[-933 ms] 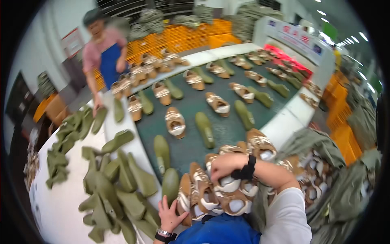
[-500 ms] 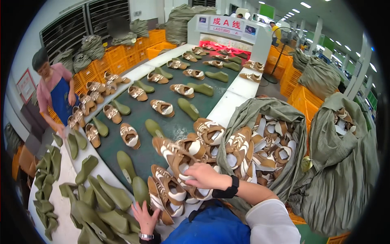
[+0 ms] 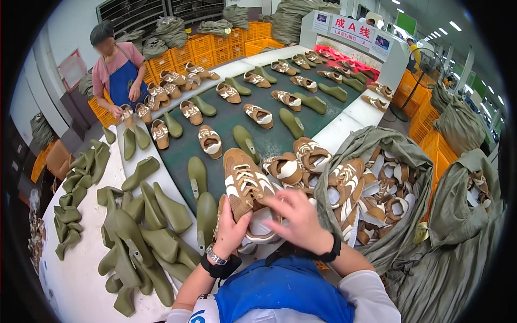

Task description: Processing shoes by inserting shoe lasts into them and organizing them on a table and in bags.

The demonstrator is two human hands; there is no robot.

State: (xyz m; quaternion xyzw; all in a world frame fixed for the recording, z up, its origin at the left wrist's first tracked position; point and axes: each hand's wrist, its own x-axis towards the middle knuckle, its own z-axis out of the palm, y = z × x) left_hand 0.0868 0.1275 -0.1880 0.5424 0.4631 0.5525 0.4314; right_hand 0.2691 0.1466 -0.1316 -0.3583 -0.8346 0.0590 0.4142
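A brown suede sneaker point(image 3: 249, 180) with white stripes and laces is tilted up before me, toe pointing away. My left hand point(image 3: 232, 229) grips its side near the heel. Over the shoe's opening is my right hand point(image 3: 301, 220), fingers apart, close to the tongue and collar; whether it touches them I cannot tell. More brown sneakers point(image 3: 284, 168) are piled just beyond, partly hidden by the held one. An olive-green shoe last point(image 3: 207, 220) lies left of my left hand, with another last point(image 3: 197, 175) behind it.
Sneakers and lasts lie in rows on a dark green conveyor belt point(image 3: 180, 145). A heap of lasts point(image 3: 156, 237) covers the white table at left. An open grey-green sack point(image 3: 409, 156) of sneakers stands at right. A co-worker in a blue apron point(image 3: 125, 83) handles a shoe at far left.
The sneaker has come up from the pile and is now in my left hand, which left the table beside the lasts. My right hand has shifted right, fingers spread. The view has turned left.
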